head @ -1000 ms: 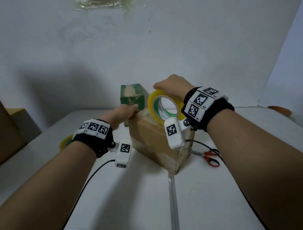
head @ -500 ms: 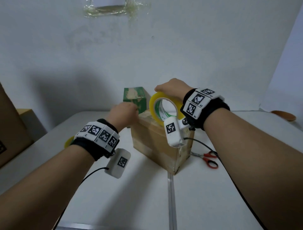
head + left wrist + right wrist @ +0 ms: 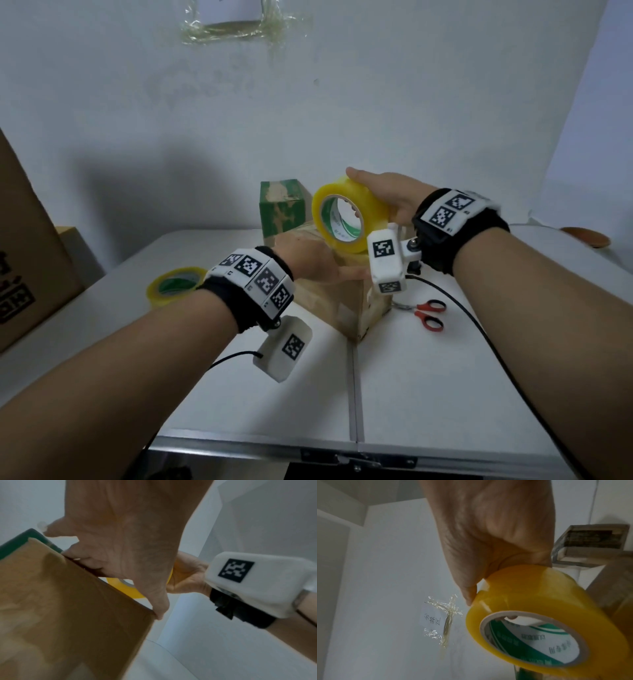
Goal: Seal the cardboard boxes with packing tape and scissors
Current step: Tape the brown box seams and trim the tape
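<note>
Brown cardboard box (image 3: 329, 301) sits around the middle of the white desk (image 3: 428, 394), turned so one corner points at the near edge, and its sides look shiny with old tape. Left hand (image 3: 308, 263) lies flat on the box top, fingers pretty much straight and pressing down; from the left wrist view the thumb (image 3: 157, 609) hooks over the top edge right at a corner. Right hand (image 3: 387, 198) is clamped around a yellow tape roll (image 3: 349, 214), fingers over the outer band and one fingertip poking through the core, so the roll stands on edge with its lower rim right down at the box top, toward the far side. Can't tell if it's actually touching the cardboard or if any tape is pulled out. Red-handled scissors (image 3: 426, 313) lie flat on the desk just right of the box, nobody touching them. A second tape roll (image 3: 174, 286) lies flat near the left edge. Green box (image 3: 282, 207) stands right behind the brown one, toward the far edge. Big carton (image 3: 20, 260) is off past the left side, and there's a note taped to the wall (image 3: 233, 20).
</note>
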